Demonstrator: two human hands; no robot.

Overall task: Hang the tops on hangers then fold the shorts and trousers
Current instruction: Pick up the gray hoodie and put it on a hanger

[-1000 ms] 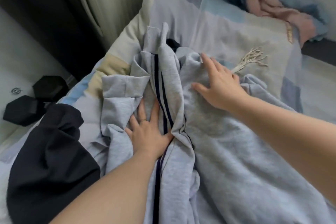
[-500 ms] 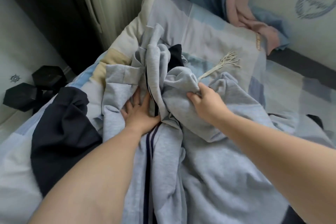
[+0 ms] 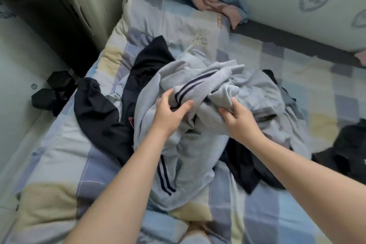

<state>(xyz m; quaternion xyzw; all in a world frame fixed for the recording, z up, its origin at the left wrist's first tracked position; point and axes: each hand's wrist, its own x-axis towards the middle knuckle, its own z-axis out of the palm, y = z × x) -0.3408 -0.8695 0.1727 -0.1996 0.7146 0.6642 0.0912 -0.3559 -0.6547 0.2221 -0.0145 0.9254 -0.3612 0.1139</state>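
Left hand [image 3: 170, 109]: fingers and thumb were curled round a fold of the grey garment [image 3: 190, 154], right at its navy stripes.
Right hand [image 3: 240, 120]: just beside the left one and clamped on a ribbed edge of the same garment.
Grey garment: bunched up under and between both hands, its tail trailing back toward the person. Honestly couldn't tell if it was a top or trousers.
Navy garment [image 3: 99, 113]: sprawled out to the left of the left hand.
Black heap [image 3: 348, 144]: well off to the right of the right hand.
Bed [image 3: 59, 164]: checked quilt under everything.
Dumbbells [image 3: 51, 89]: on the floor, far left of the hands.
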